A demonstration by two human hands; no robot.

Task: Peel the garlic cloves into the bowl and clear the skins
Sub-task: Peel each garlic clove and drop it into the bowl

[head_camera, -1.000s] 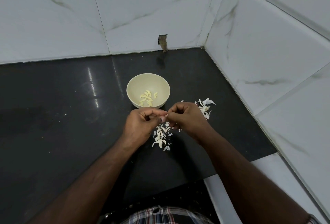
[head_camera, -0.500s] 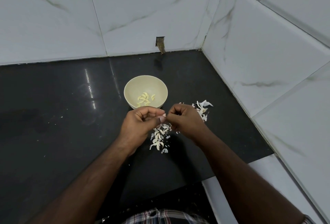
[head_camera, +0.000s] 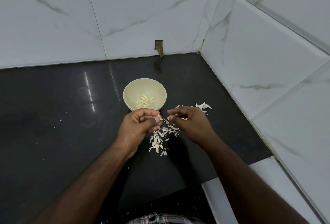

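A cream bowl [head_camera: 131, 90] sits on the black counter with several peeled garlic cloves [head_camera: 144, 101] in its bottom. Just in front of it my left hand [head_camera: 138, 125] pinches a garlic clove [head_camera: 159, 117] between thumb and fingers. My right hand [head_camera: 189, 123] is a little to the right of it, fingers curled, pinching a strip of skin [head_camera: 167, 120] that runs back toward the clove. A heap of garlic skins [head_camera: 159, 140] lies on the counter below and between the hands. More skins [head_camera: 203, 106] lie beyond my right hand.
The black counter [head_camera: 62, 125] ends at white marbled wall tiles at the back and the right [head_camera: 267, 63]. A small hole in the back wall [head_camera: 159, 46] sits behind the bowl. A white ledge [head_camera: 223, 197] borders the counter at the lower right.
My hands have drawn slightly apart, the right one moving right and pulling a strip of skin off the clove. The bowl and skins stay put.
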